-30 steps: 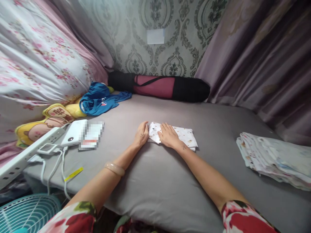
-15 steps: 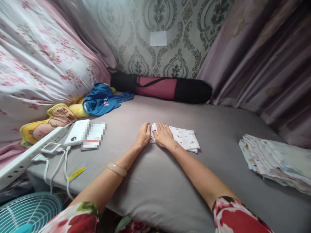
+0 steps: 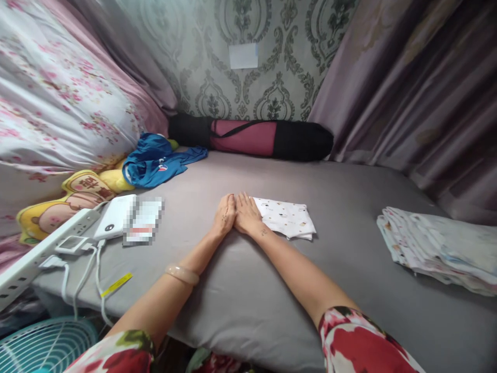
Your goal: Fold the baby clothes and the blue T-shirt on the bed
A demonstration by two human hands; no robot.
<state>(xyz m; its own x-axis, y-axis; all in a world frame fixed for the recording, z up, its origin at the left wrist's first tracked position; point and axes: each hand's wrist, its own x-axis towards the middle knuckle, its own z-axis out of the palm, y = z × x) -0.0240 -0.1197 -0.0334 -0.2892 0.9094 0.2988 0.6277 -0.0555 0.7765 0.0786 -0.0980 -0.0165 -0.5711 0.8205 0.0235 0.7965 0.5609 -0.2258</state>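
My left hand (image 3: 224, 215) and right hand (image 3: 246, 215) lie flat and open, side by side and touching, on the grey mattress (image 3: 240, 290). The folded printed cloth (image 3: 286, 218) lies at my right hand's right edge, gripped by neither hand.

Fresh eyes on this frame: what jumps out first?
Dead centre, the left hand and right hand lie flat side by side on the grey bed, at the left edge of a folded white cloth. At the right edge sits a stack of folded cloths; a blue garment lies back left, with a black-and-pink roll bag along the wall.
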